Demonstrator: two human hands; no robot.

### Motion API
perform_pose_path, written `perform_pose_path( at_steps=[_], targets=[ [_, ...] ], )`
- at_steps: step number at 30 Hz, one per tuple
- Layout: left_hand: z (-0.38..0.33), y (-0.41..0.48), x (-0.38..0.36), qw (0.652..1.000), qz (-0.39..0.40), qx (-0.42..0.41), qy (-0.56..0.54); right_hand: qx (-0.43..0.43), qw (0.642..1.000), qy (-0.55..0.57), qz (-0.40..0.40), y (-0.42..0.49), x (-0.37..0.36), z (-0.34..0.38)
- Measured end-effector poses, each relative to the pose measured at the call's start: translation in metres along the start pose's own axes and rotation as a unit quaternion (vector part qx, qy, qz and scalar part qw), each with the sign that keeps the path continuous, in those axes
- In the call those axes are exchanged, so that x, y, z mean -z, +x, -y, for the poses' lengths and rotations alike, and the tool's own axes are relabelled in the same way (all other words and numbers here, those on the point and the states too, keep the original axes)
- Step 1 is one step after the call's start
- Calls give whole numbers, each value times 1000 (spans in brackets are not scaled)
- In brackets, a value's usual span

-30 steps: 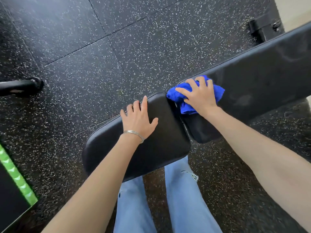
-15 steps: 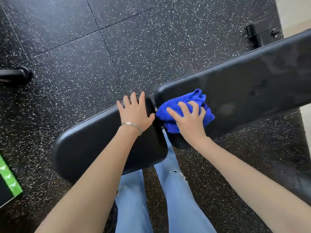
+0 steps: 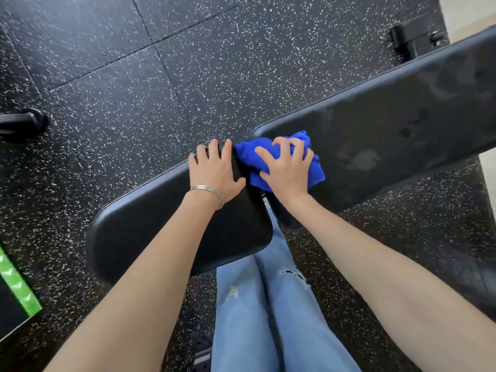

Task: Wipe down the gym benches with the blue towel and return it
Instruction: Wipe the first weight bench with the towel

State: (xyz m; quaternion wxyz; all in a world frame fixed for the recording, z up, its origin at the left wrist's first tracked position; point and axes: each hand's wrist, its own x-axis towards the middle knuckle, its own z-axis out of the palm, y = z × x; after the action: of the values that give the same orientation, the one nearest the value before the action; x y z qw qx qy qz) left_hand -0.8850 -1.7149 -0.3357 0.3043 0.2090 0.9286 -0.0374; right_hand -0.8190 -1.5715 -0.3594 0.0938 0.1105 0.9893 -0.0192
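Right hand point(image 3: 285, 167) risk: blue towel point(image 3: 248, 157) is wadded, so little cloth meets the pad; pale smudges point(image 3: 359, 159) (w/in reach) may get skipped; loose corner could snag in gap point(image 3: 264, 201) btwn pads
Right hand pose: fingers curled, clutching blue towel, pressing it onto backrest pad point(image 3: 402, 116) near end
Left hand point(image 3: 214, 173) pose: flat, fingers slightly spread, bracing seat pad point(image 3: 150, 224)

Floor point(image 3: 214, 63): black speckled rubber tiles.
Back pad point(image 3: 389, 124): blue towel point(image 3: 249, 154), near end.
Seat pad point(image 3: 150, 224): left hand point(image 3: 214, 170) resting.
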Motion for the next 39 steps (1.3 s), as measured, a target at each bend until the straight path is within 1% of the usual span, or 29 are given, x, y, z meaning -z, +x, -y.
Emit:
perform_pose_path(
  at_steps=[2,5,7,8,9,10,12,13,15,16,17,19,21,22,24,26,27,28,29,30,31,32,33,34,35,36,37,38,39],
  targets=[
    [2,0,3,1000,14,-7,-2,98,995,-15,-20,-35,-9,-21],
    [9,1,8,999,24,-31,6,224,972,-15,-67,-74,-19,-66],
    [13,0,10,998,32,-45,19,243,967,-21,-68,-77,-16,-92],
    [13,-1,9,998,34,-51,26,205,976,-32,-60,-72,-13,-99],
    [13,-3,9,997,36,-55,32,134,989,-33,-44,-65,-11,-101],
    [12,-5,8,997,38,-57,37,32,999,-22,-27,-53,-8,-98],
    [9,-6,5,996,39,-59,49,-186,982,32,8,-24,-4,-78],
    [7,-6,4,996,38,-56,50,-255,965,59,19,-11,-3,-65],
    [4,-7,2,997,38,-47,50,-299,951,75,26,3,-3,-38],
    [2,-7,1,997,36,-43,48,-282,957,63,23,-1,-4,-28],
    [1,-7,0,998,31,-37,43,-234,971,42,8,-12,-6,-21],
    [-4,-3,0,999,19,-31,31,-76,997,8,-8,-52,-10,-23],
    [-9,1,0,998,20,-43,37,97,995,-8,-11,-91,-14,-42],
    [-11,2,0,997,21,-54,43,155,988,-11,-5,-104,-17,-58],
    [-17,9,-1,996,8,-77,47,202,979,-24,17,-117,-20,-86],
    [-21,14,-1,993,2,-104,48,197,979,-35,31,-112,-17,-116],
    [-24,15,0,992,1,-116,44,173,984,-37,29,-109,-15,-130],
    [-25,16,-1,991,-1,-125,37,117,992,-24,27,-104,-14,-140],
    [-27,17,-2,991,-3,-133,34,18,1000,0,24,-97,-12,-146],
    [-29,17,-3,990,1,-139,35,-115,993,23,25,-86,-11,-147],
    [-30,17,-5,989,6,-141,39,-255,965,51,27,-73,-12,-145],
    [-30,17,-6,989,11,-142,43,-373,924,82,15,-60,-13,-137],
    [-30,17,-8,989,11,-142,43,-448,888,99,6,-46,-13,-123],
    [-31,17,-8,989,11,-140,42,-473,875,103,4,-37,-13,-107],
    [-32,17,-8,990,12,-137,42,-461,882,95,6,-31,-14,-90],
    [-33,17,-7,990,14,-134,43,-413,907,84,3,-31,-13,-76],
    [-33,17,-6,990,16,-131,42,-335,939,77,-7,-37,-12,-66],
    [-34,19,-5,991,16,-127,37,-226,971,72,-21,-47,-12,-62],
    [-34,20,-4,992,17,-122,31,-88,994,58,-40,-58,-12,-66]
  ],
)
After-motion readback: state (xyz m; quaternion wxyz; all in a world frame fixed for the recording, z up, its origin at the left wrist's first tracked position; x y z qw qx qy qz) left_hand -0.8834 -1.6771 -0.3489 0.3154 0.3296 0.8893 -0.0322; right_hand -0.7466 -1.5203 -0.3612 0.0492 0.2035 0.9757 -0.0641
